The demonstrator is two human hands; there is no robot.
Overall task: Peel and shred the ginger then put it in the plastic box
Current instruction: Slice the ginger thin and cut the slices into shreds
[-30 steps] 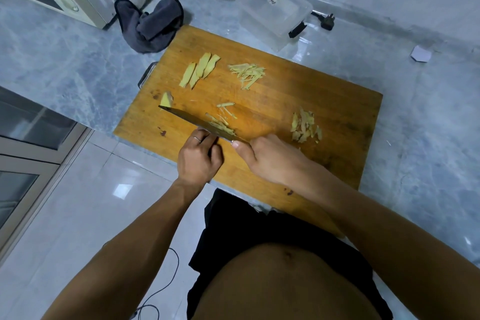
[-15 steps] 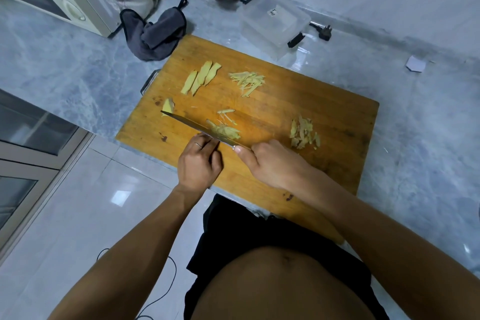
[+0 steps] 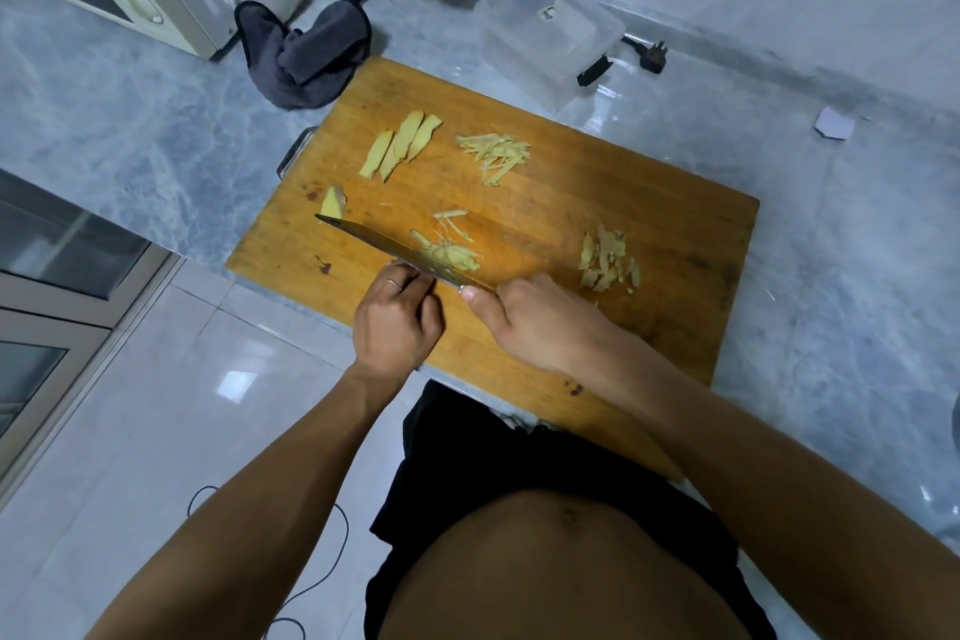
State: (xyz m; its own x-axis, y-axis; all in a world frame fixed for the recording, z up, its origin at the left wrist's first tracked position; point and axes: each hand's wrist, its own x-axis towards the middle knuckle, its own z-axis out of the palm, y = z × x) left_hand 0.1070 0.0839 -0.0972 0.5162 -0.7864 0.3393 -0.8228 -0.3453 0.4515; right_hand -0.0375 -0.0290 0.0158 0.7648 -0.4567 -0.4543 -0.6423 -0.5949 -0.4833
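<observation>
While right hand [image 3: 540,322] grips knife [image 3: 384,244], curled left hand [image 3: 397,322] hides its ginger

Counted: one wooden cutting board [image 3: 597,203], one knife [image 3: 384,244], three ginger slices [image 3: 400,146], one plastic box [image 3: 550,36], one grey cloth [image 3: 311,57], two hands.

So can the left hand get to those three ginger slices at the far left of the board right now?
Probably yes. The ginger slices lie uncovered on the cutting board, but the left hand would have to pass over or around the knife lying between them.
</observation>
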